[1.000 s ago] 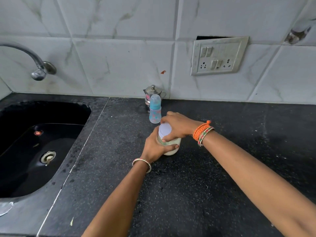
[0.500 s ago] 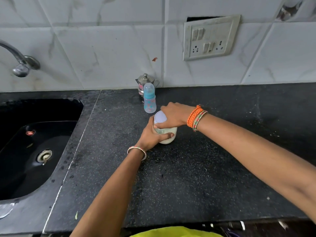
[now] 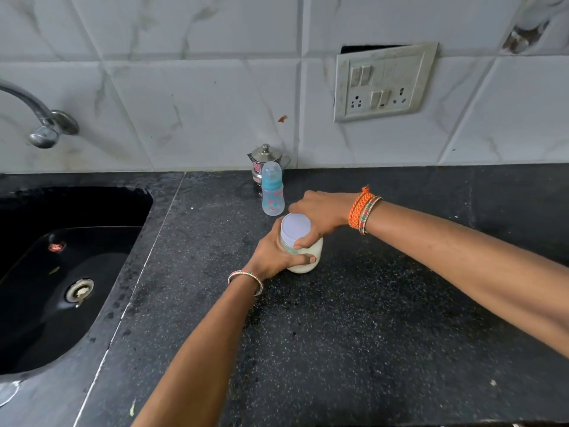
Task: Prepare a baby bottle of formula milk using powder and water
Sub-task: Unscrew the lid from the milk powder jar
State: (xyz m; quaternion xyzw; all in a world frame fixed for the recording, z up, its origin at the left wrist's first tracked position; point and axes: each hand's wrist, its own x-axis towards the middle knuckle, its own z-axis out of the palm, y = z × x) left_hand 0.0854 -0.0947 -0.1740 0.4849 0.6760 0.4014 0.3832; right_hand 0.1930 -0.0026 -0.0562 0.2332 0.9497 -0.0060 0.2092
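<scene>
A small clear jar of white powder [image 3: 308, 261] stands on the black counter [image 3: 369, 334], topped by a pale lavender lid [image 3: 296, 226]. My left hand [image 3: 274, 257] grips the jar's body from the left, thumb across its front. My right hand [image 3: 320, 215] comes from the right and grips the lid's rim from above. Just behind the jar stands a capped baby bottle [image 3: 272, 192] with a blue collar and a printed clear body. A small steel pot with a knobbed lid [image 3: 264, 160] stands behind the bottle against the wall.
A black sink [image 3: 61, 272] with a metal drain is sunk into the counter at the left. A steel tap [image 3: 40, 118] juts from the tiled wall above it. A switch and socket plate [image 3: 383, 83] sits on the wall at the right.
Both hands stay on the jar and lid. My right hand's grip has shifted round the lid, showing more of its top. The view has tilted slightly.
</scene>
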